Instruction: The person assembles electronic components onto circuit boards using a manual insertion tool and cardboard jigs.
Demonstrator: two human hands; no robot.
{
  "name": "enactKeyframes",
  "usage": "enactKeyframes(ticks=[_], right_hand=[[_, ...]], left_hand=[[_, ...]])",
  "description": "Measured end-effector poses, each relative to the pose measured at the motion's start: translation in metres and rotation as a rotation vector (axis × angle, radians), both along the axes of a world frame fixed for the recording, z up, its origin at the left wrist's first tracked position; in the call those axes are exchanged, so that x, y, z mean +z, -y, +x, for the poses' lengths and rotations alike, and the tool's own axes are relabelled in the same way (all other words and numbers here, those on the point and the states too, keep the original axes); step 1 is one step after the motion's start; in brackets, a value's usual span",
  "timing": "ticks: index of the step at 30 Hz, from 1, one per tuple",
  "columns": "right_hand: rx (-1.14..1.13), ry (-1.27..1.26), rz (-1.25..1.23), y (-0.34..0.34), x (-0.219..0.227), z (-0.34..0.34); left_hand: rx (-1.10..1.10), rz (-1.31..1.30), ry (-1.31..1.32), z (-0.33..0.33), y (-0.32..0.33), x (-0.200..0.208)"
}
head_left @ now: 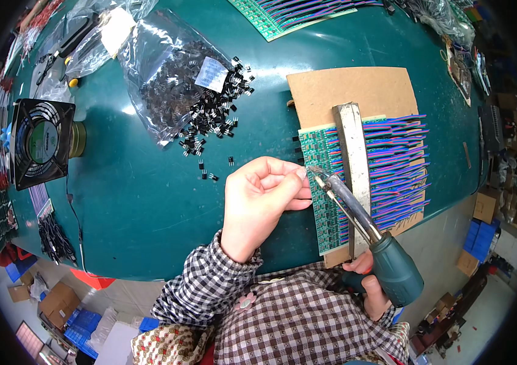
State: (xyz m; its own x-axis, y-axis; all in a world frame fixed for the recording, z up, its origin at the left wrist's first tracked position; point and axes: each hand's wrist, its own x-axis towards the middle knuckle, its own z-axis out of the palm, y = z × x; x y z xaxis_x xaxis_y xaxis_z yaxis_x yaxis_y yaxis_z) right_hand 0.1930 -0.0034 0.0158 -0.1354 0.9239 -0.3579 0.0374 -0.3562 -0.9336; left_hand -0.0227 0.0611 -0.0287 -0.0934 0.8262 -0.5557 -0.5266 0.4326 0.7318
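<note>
I saw the right hand wrapped round the handle of the green soldering gun, its tip close to the left hand's pinched thumb and forefinger; I couldn't tell whether those fingertips held anything. They met at the left edge of the green circuit-board panel, which lay on a brown board under a metal bar, with coloured wires running off to the right. Beyond, black three-legged components spilled from a clear bag, whose white label bore print too small for me to read. A black fan at far left had a round green sticker with pale markings.
</note>
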Motion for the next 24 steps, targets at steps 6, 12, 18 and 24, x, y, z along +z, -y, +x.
enactKeyframes(ticks=[6, 12, 18, 24], right_hand=[[-0.050, -0.024, -0.012, 0.0022, 0.0018, -0.0021], [-0.047, -0.013, -0.033, 0.0034, 0.0037, -0.0018], [0.026, 0.019, -0.005, 0.0048, 0.0024, 0.0009], [0.020, 0.028, -0.016, 0.0067, 0.0055, -0.0034]], left_hand=[[0.010, 0.007, -0.007, 0.0011, 0.0007, -0.0008], [0.019, 0.015, -0.007, 0.0015, 0.0011, -0.0011], [0.033, 0.022, 0.000, 0.0024, 0.0015, -0.0017], [0.038, 0.023, -0.003, 0.0026, 0.0013, -0.0007]])
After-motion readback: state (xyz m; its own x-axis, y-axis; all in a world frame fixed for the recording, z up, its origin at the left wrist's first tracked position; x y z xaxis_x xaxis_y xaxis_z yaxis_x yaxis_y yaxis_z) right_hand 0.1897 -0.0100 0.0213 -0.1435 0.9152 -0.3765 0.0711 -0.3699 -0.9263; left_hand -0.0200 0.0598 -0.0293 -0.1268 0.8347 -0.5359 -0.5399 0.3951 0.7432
